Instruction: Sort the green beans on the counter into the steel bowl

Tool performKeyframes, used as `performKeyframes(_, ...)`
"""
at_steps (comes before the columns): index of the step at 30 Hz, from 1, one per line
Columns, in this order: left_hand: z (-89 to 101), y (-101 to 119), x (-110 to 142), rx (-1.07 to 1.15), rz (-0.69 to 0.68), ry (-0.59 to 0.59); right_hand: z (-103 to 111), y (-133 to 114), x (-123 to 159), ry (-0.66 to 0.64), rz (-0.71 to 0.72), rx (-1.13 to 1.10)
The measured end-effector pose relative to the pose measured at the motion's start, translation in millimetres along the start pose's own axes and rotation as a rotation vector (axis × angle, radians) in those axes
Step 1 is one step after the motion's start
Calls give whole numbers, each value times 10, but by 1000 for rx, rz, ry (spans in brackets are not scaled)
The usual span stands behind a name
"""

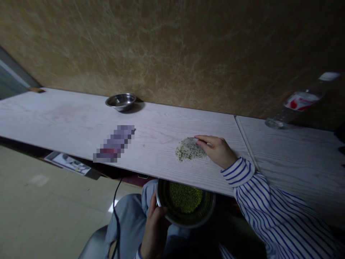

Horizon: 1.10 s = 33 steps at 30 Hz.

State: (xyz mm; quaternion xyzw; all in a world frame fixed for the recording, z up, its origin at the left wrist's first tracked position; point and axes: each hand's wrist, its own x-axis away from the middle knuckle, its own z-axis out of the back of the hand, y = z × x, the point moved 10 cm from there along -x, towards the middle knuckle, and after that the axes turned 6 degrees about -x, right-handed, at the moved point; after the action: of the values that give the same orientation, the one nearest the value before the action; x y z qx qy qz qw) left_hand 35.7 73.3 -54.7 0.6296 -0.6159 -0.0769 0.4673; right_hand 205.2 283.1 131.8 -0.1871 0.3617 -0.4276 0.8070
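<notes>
My left hand (154,223) grips the rim of a metal bowl (208,214) filled with small green beans (185,197), held under the front edge of the pale wooden table (81,122) above my lap. My right hand (215,149), in a blue-striped white sleeve, lies on the tabletop with curved fingers together against a flat pile of mixed white and green grains (188,150).
An empty steel bowl (121,101) stands at the back near the brown wall. A blurred rectangular object (114,144) lies left of the pile. A plastic water bottle (299,104) stands far right. A seam (245,140) splits the tabletop. Tiled floor lies at left.
</notes>
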Motion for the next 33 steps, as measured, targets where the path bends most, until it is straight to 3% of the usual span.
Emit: performKeyframes(33, 40, 46, 13, 23, 6, 8, -29, -302, 138, -98, 197, -39)
